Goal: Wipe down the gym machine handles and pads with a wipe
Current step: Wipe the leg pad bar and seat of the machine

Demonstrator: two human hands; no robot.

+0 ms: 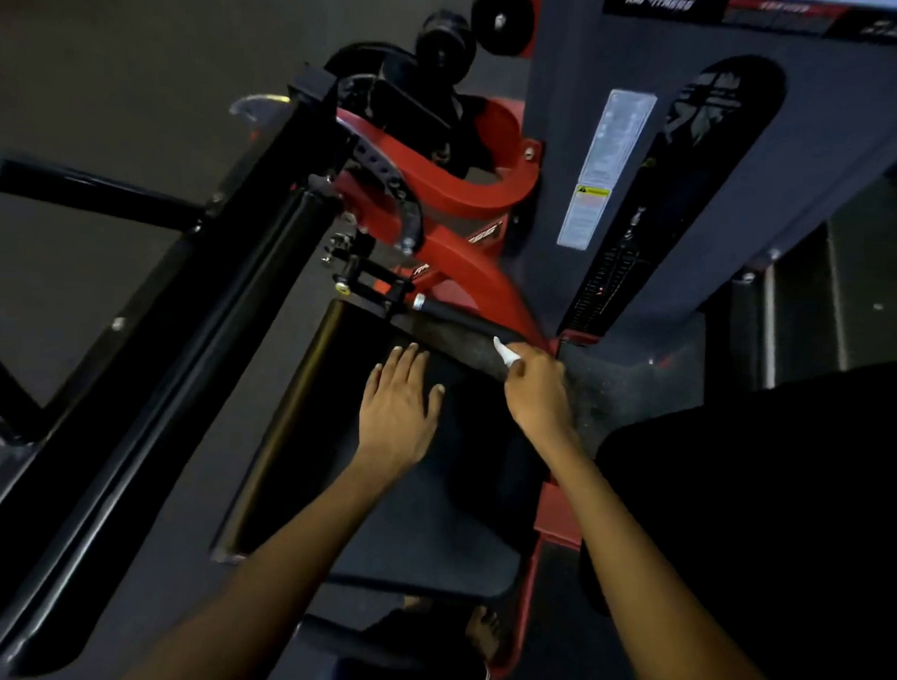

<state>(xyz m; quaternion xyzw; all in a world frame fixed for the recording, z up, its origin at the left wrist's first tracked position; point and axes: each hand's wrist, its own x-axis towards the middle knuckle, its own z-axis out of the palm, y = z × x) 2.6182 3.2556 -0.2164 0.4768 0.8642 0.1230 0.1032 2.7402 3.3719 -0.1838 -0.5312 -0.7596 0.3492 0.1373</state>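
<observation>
Dim gym floor (115, 42), red-framed machine (470, 268). White wipe (502, 353) is sitting on the black handle (462, 335), just beside the seat pad (429, 493). Right hand (537, 390) is pinching the wipe; left hand (397, 409) is lying flat, fingers straight, bracing on the pad. Best wrapping the wipe round the handle and dragging its full length.

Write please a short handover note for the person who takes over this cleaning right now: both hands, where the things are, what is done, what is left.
Left hand: open, fingers flat on the black seat pad.
Right hand: pinches the white wipe against the black handle beside the seat.
Done: cannot tell from the picture which surfaces are already wiped.
Left: finish this handle, then likely the seat pad and the long black pad on the left.
</observation>
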